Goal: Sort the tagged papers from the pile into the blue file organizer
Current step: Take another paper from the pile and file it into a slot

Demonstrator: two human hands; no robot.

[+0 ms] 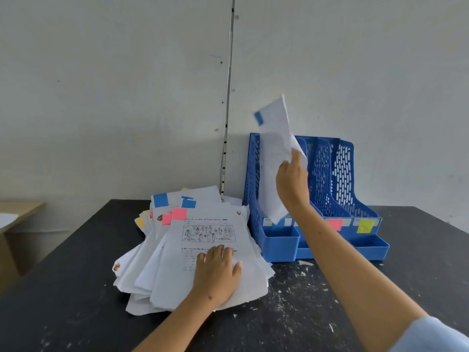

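A loose pile of white papers (203,250) with pink, blue and yellow tags lies on the black table (63,301). My left hand (217,273) rests flat on the top sheet, which carries a pink tag (179,214). My right hand (291,184) grips a blurred white paper with a blue tag (275,138), held upright over the leftmost slot of the blue file organizer (340,174). The organizer has three slots; the front labels show a pink tag (335,223) and a yellow tag (365,226). The paper's lower end hangs in front of the left slot's label.
The organizer stands against a grey wall (101,97) at the table's back. White paper scraps (299,275) are scattered on the table in front of it. A wooden desk (17,212) stands at the far left.
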